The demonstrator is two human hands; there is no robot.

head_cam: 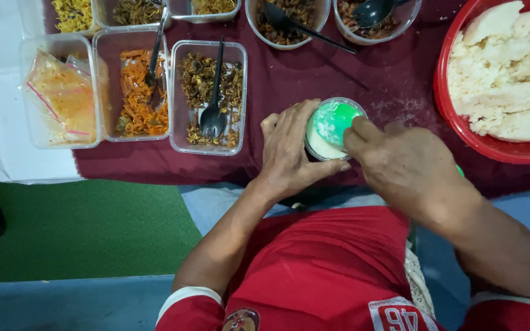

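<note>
Left hand [289, 150] curls around the small round cup [329, 130] of white rice on the dark red cloth [314, 73], fingers wrapping its near side; right hand [403, 162] pinches a green scoop [343, 116], pressing it into the cup.

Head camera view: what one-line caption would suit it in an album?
Left hand steadies a small round cup of rice while the right hand presses it with a green scoop, beside tubs of toppings.

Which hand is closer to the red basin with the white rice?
Right. The right hand is just left of the red basin, pressing a green scoop into the cup. The left hand is farther, beyond the cup.
</note>
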